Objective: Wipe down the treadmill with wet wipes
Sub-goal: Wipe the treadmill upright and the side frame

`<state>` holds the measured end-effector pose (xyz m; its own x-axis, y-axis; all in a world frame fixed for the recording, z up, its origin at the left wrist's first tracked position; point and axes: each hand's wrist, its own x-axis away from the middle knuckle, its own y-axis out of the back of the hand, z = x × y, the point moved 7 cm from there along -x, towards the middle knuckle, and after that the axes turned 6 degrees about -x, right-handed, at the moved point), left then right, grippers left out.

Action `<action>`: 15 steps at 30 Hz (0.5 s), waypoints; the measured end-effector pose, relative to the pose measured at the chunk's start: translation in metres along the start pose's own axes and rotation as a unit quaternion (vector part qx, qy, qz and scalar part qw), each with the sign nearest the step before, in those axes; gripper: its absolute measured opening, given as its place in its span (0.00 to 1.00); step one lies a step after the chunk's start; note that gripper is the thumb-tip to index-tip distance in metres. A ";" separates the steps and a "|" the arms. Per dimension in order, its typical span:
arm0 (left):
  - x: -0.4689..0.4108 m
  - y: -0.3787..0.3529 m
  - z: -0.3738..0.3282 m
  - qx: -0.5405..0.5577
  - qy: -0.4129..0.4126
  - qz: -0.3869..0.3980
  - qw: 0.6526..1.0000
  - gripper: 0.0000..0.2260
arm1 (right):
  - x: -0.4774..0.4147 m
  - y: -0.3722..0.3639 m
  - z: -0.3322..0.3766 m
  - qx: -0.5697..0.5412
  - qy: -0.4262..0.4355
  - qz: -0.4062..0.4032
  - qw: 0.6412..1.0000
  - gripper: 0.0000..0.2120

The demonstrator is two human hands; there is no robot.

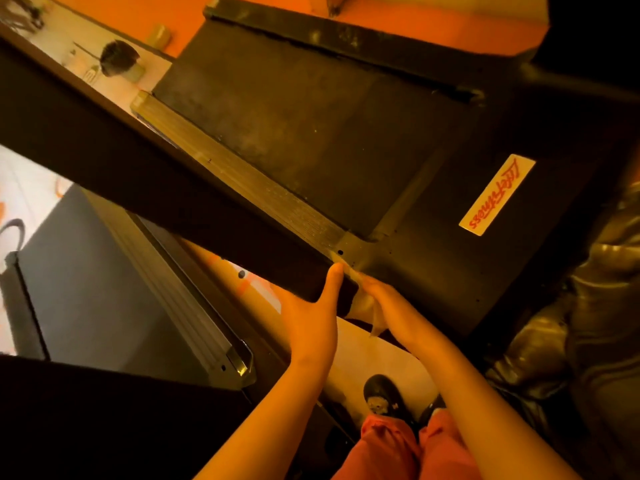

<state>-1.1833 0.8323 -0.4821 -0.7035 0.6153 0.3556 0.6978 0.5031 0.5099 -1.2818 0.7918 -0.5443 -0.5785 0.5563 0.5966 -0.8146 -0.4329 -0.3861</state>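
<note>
While your left hand [311, 317] grips the squared end of the smooth dark bar [173, 202] on the treadmill [311, 133], your right hand [393, 308] just beside it clutches a thin, crumpled wet wipe [366, 304] against that end.

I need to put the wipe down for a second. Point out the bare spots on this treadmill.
The belt is bare, between the ribbed side rail and the cover with the logo sticker. Crowded: the end of the bar, where the left hand grips it and the right hand holds the wipe.
</note>
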 end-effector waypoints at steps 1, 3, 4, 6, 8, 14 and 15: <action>0.000 0.002 0.000 0.009 0.005 0.011 1.000 0.16 | 0.002 -0.001 0.001 0.010 0.000 -0.008 1.000 0.11; 0.000 0.006 -0.003 0.042 -0.005 0.020 0.999 0.30 | 0.006 -0.001 0.003 0.027 -0.001 -0.033 0.999 0.13; 0.000 0.008 -0.005 0.047 -0.015 0.027 0.998 0.39 | 0.009 -0.002 0.004 0.037 -0.002 -0.042 0.998 0.17; 0.003 0.018 -0.012 0.049 -0.021 0.021 0.998 0.49 | 0.015 -0.006 0.012 0.046 0.007 -0.046 0.998 0.13; 0.005 0.026 -0.021 0.063 -0.039 0.020 0.997 0.51 | 0.023 -0.016 0.025 0.058 0.024 -0.034 0.997 0.09; -0.009 0.037 -0.037 0.100 -0.047 0.028 0.993 0.45 | 0.026 -0.041 0.052 0.104 0.059 -0.060 0.991 0.07; -0.011 0.035 -0.037 0.101 -0.040 0.031 0.994 0.48 | 0.025 -0.042 0.055 0.117 0.060 -0.059 0.990 0.08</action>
<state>-1.1561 0.8215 -0.4392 -0.6509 0.6913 0.3137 0.7580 0.5694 0.3181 -1.2600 0.7852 -0.4747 -0.4927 0.6864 0.5349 -0.8524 -0.5044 -0.1379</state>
